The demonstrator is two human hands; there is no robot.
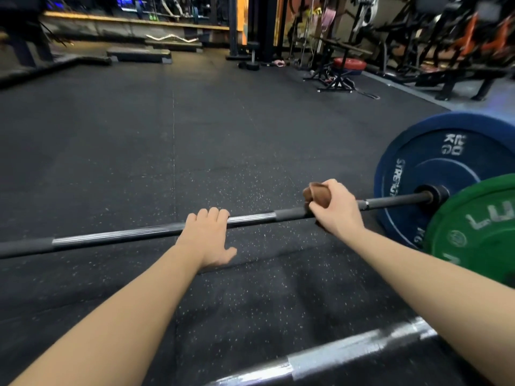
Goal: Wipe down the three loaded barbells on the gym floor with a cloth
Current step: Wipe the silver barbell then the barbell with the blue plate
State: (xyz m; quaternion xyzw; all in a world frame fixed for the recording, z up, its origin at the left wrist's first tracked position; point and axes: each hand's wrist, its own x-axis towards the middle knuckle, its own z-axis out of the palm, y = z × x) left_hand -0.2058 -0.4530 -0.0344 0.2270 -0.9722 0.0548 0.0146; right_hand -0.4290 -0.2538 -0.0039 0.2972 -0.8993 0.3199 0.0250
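A long barbell shaft (117, 236) lies across the black rubber floor, running from the left edge to a blue plate (434, 162) at the right. My left hand (207, 238) rests on top of the shaft near its middle, fingers curled over it. My right hand (335, 210) grips a brown cloth (316, 194) wrapped around the shaft, a little left of the blue plate. A second barbell (334, 355) lies nearer to me at the bottom, carrying a green plate (479, 229) at the right. No third barbell is in view.
Speckled rubber flooring (195, 135) stretches ahead. At the back stand black step platforms (139, 54), a curl bar (171, 38), a dumbbell (252, 62) and a red plate (349, 64). Benches and machines (446, 51) crowd the back right.
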